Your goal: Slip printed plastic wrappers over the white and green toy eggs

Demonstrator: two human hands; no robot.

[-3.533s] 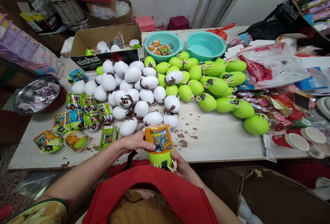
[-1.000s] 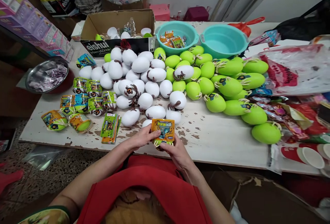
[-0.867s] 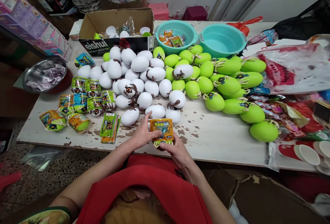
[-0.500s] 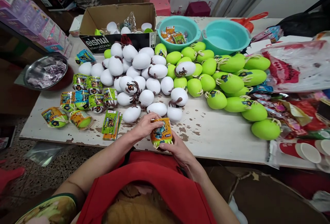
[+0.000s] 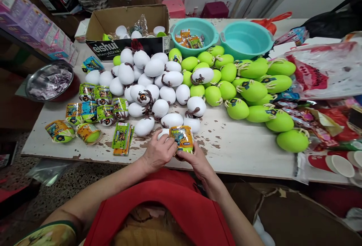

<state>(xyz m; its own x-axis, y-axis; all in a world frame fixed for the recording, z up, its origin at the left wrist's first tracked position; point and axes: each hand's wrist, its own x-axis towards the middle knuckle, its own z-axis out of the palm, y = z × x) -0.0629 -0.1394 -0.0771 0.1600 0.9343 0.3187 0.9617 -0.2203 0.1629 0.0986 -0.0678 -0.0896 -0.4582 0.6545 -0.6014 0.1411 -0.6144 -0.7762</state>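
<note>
My right hand [image 5: 198,159] is closed around a green toy egg [image 5: 185,150] in an orange printed plastic sleeve [image 5: 181,136], held just over the table's front edge. Against the left side of that sleeve press the curled fingers of my left hand [image 5: 160,151]. Just beyond the left fingers part of a white rounded thing [image 5: 163,133] shows, probably a white egg; whether it is touched I cannot tell. To the left lies a small stack of flat printed sleeves [image 5: 121,138]. Several sleeved eggs [image 5: 106,114] sit farther left.
White eggs [image 5: 154,67] with brown cords and green eggs [image 5: 256,90] with pale cords cover the middle and right. Behind stand a cardboard box [image 5: 127,16] and two turquoise basins [image 5: 246,38]. A metal bowl [image 5: 49,80] holds packets. Paper cups [image 5: 325,164] lie at the right edge.
My left hand has slid down and left off the sleeve's upper front, uncovering the white rounded thing. The sleeved green egg has moved slightly up and right in my right hand.
</note>
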